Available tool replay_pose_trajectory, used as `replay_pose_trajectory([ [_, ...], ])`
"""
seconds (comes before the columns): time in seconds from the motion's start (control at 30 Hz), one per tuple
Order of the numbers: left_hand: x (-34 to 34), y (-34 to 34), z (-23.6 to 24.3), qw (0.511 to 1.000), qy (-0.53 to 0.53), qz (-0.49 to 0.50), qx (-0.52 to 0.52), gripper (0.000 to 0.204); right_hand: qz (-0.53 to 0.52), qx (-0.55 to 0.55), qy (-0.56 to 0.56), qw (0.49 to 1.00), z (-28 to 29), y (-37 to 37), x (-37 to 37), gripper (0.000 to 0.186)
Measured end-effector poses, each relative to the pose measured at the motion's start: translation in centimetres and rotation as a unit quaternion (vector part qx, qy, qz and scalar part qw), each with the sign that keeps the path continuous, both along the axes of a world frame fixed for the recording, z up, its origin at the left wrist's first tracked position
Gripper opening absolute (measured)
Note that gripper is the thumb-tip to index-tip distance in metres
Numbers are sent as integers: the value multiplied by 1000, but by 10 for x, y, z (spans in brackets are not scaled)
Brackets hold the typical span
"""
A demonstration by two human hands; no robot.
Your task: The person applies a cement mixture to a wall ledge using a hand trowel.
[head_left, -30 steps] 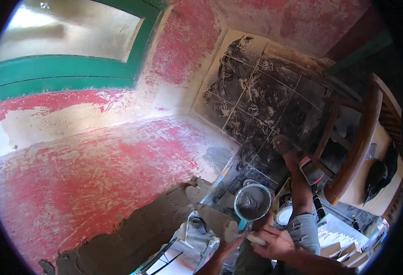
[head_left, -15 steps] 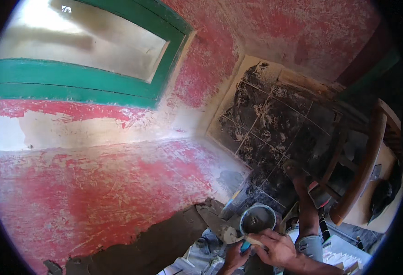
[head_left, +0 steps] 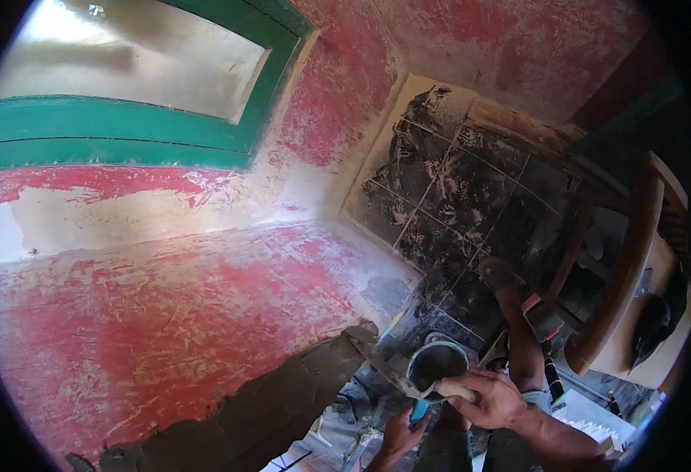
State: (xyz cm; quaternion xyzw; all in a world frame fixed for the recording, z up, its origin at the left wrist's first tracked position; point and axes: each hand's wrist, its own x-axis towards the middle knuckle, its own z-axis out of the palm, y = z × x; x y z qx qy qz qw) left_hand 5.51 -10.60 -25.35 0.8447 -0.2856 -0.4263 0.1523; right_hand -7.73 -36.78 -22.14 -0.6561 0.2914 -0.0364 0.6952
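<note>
My right hand (head_left: 493, 400) is closed around the pale wooden handle (head_left: 457, 389) of a trowel. Its narrow, mortar-smeared blade (head_left: 383, 368) points up and left, the tip by the end of a band of wet grey-brown mortar (head_left: 282, 405) along the lower wall. Just beyond the handle is a round, light-rimmed container (head_left: 438, 363) with dark grey mix inside. My left hand (head_left: 402, 431), lower and to the left, is closed on a teal handle (head_left: 418, 411). Whether that handle belongs to the container or a separate tool, I cannot tell.
A worn red wall (head_left: 164, 315) fills the left, below a green-framed window (head_left: 109, 153). Dark dusty floor tiles (head_left: 455, 197) lie in the corner, where my bare foot (head_left: 496, 271) rests. At the right stands a wooden chair (head_left: 617, 291) with a black item (head_left: 660, 326) on its seat.
The trowel blade has turned to a thinner, more edge-on angle, and my right hand has risen slightly right. The left hand keeps its hold. The whole view has shifted a little.
</note>
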Motion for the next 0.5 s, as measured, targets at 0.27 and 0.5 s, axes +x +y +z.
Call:
replay_pose_trajectory([
  [0.27,-2,-10,4,999,25,-16,35,33,-66,97,114,986,-27,-19,23,32],
  [0.5,-2,-8,-7,995,52,-2,82,35,-3,-26,30,999,-34,-12,36,34],
])
